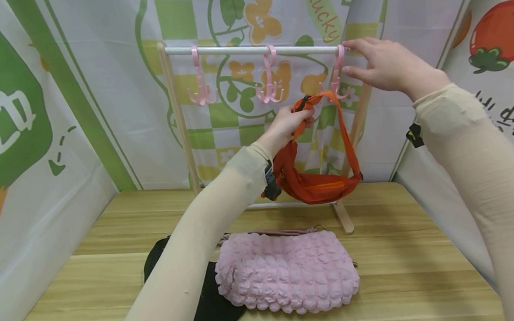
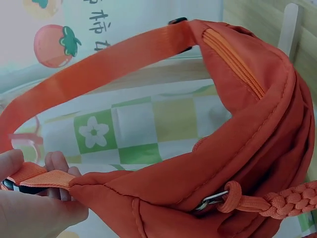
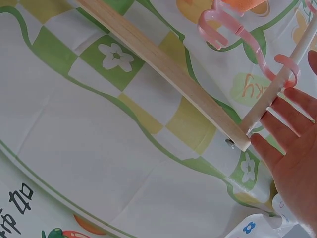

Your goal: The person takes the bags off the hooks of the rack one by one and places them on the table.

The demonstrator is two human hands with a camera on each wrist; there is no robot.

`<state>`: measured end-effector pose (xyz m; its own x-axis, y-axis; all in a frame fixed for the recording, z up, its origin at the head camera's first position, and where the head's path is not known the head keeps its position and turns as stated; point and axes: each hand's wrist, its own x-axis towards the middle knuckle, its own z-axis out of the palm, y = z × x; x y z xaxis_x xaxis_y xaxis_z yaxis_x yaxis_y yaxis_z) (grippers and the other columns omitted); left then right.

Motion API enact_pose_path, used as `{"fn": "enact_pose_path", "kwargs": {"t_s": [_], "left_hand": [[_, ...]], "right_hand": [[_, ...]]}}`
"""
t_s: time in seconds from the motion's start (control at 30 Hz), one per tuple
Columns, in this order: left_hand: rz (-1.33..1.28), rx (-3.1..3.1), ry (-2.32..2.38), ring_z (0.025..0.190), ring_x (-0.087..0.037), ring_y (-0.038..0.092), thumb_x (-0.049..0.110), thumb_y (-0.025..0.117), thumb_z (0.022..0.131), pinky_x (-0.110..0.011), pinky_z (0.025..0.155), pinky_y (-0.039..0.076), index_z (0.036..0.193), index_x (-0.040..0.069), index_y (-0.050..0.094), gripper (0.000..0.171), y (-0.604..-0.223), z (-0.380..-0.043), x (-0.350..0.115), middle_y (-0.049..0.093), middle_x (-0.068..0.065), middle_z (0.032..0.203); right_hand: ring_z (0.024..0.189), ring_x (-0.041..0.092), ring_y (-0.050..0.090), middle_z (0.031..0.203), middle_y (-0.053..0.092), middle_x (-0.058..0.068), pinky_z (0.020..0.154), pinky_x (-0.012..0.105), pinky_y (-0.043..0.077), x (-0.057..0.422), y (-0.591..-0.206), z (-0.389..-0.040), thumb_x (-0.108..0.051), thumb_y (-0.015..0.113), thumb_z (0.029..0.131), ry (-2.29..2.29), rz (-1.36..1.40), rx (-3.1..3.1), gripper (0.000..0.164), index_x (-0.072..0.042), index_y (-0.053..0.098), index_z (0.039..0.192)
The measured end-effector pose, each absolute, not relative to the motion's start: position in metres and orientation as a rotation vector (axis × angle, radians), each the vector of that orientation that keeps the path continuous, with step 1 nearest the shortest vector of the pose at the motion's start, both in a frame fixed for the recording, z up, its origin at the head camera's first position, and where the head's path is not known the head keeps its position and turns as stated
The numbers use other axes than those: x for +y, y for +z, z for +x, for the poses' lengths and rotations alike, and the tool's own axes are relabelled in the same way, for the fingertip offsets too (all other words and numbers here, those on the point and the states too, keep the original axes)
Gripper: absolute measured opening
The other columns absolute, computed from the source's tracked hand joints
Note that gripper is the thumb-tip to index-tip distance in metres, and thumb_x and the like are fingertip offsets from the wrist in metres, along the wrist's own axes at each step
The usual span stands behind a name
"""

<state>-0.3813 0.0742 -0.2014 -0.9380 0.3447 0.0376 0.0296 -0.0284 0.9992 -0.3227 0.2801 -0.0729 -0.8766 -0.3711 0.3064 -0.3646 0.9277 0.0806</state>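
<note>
An orange-red sling bag [image 1: 324,186] hangs in the air in front of the rack's right side. My left hand [image 1: 287,125] grips its strap by the black buckle; the left wrist view shows the bag's body [image 2: 237,134] and zip. The top of the strap is at the right pink hook [image 1: 336,74]; whether it sits on a prong is unclear. My right hand [image 1: 387,64] has its fingers extended at the right end of the white rail [image 1: 242,49]. From the right wrist, the fingertips appear against the rail [image 3: 270,99], beside the hook [image 3: 252,47].
Two more pink hooks hang on the rail, one at the left [image 1: 200,81] and one mid-rail [image 1: 269,80]. A pink puffy bag [image 1: 289,275] lies on the wooden table [image 1: 419,268], over part of a black cap-like item [image 1: 216,303]. The rack's foot [image 1: 344,219] rests behind.
</note>
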Motion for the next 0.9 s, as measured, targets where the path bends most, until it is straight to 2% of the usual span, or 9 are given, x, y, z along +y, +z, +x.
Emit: {"fn": "enact_pose_path", "kwargs": {"t_s": [0.1,0.3,0.43,0.57,0.63,0.77,0.9], "left_hand": [[0.438,2.048,2.066,0.087,-0.018,0.062,0.02,0.061,0.092,-0.024,0.072,0.048,0.116,0.005,0.061,0.028,-0.199,-0.379,0.076,0.068,-0.01,0.098],[0.469,2.054,2.053,0.098,-0.026,0.065,0.011,0.057,0.093,-0.021,0.071,0.049,0.126,0.001,0.054,0.035,-0.198,-0.374,0.081,0.064,-0.015,0.116],[0.471,2.077,2.031,0.094,-0.023,0.065,0.01,0.056,0.093,-0.022,0.071,0.049,0.128,0.001,0.053,0.036,-0.2,-0.372,0.08,0.063,-0.015,0.119],[0.488,2.077,2.0,0.104,-0.029,0.063,0.009,0.055,0.093,-0.03,0.08,0.05,0.13,0.002,0.052,0.038,-0.199,-0.369,0.079,0.062,-0.015,0.119],[0.505,2.081,1.987,0.107,-0.03,0.062,0.009,0.055,0.093,-0.03,0.078,0.049,0.13,0.003,0.052,0.038,-0.198,-0.367,0.078,0.063,-0.015,0.118],[0.539,2.1,1.968,0.094,-0.023,0.065,0.01,0.057,0.092,-0.022,0.064,0.045,0.129,0.005,0.053,0.038,-0.197,-0.363,0.077,0.064,-0.012,0.113],[0.564,2.124,1.949,0.086,-0.017,0.064,0.013,0.057,0.092,-0.021,0.064,0.045,0.128,0.006,0.054,0.037,-0.196,-0.358,0.077,0.065,-0.009,0.113]], "right_hand": [[0.132,0.054,0.028,0.153,0.023,0.024,0.107,0.067,0.021,0.28,-0.072,-0.323,-0.047,0.038,0.099,-0.034,0.546,-2.766,0.066,-0.013,0.017,0.152],[0.132,0.055,0.027,0.154,0.022,0.024,0.107,0.067,0.02,0.279,-0.072,-0.324,-0.047,0.037,0.099,-0.031,0.556,-2.77,0.066,-0.014,0.017,0.152],[0.132,0.054,0.027,0.154,0.022,0.024,0.107,0.067,0.021,0.279,-0.072,-0.324,-0.047,0.038,0.099,-0.033,0.556,-2.768,0.065,-0.014,0.017,0.152],[0.132,0.054,0.028,0.153,0.022,0.024,0.107,0.066,0.02,0.279,-0.072,-0.325,-0.046,0.038,0.099,-0.037,0.564,-2.766,0.065,-0.013,0.018,0.152],[0.132,0.054,0.027,0.154,0.022,0.024,0.107,0.066,0.02,0.279,-0.072,-0.324,-0.047,0.037,0.099,-0.036,0.562,-2.767,0.066,-0.013,0.018,0.152],[0.132,0.054,0.027,0.154,0.021,0.024,0.107,0.067,0.02,0.279,-0.072,-0.323,-0.048,0.037,0.099,-0.033,0.562,-2.771,0.066,-0.014,0.018,0.152],[0.133,0.054,0.026,0.154,0.02,0.024,0.107,0.067,0.019,0.279,-0.072,-0.322,-0.047,0.037,0.099,-0.029,0.564,-2.774,0.066,-0.013,0.017,0.152]]}}
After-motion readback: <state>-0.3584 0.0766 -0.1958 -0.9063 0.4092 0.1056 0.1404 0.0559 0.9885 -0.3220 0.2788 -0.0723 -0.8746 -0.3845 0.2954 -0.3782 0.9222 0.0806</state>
